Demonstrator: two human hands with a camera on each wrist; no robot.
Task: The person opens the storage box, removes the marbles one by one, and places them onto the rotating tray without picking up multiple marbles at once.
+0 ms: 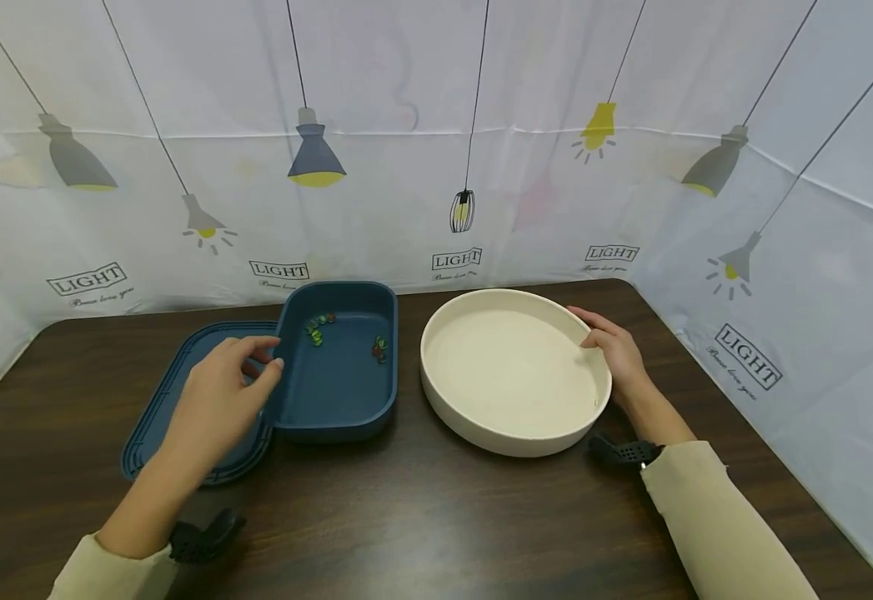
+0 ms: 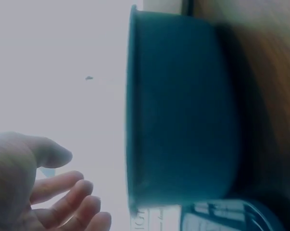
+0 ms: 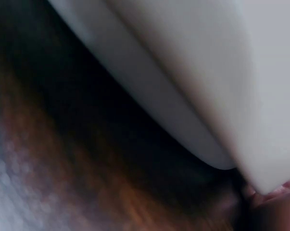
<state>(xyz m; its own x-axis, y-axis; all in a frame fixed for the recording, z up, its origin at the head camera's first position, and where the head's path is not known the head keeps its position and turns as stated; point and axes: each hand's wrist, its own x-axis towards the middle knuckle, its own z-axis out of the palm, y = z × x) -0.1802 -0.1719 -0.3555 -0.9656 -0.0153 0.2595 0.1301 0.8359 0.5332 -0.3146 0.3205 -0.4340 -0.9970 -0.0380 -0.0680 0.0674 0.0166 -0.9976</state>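
Dark wood-grain table (image 1: pixel 421 533), one round cream tray (image 1: pixel 511 367) right, your right hand (image 1: pixel 618 357) gripping its rim, one rectangular blue box (image 1: pixel 331 387) left, two green-brown clusters (image 1: pixel 317 337) inside, your left hand (image 1: pixel 222 396) released beside it

Dark wooden table (image 1: pixel 436 525), flat blue lid (image 1: pixel 239 442), deep blue container (image 1: pixel 338 379), round cream dish (image 1: pixel 514 367)
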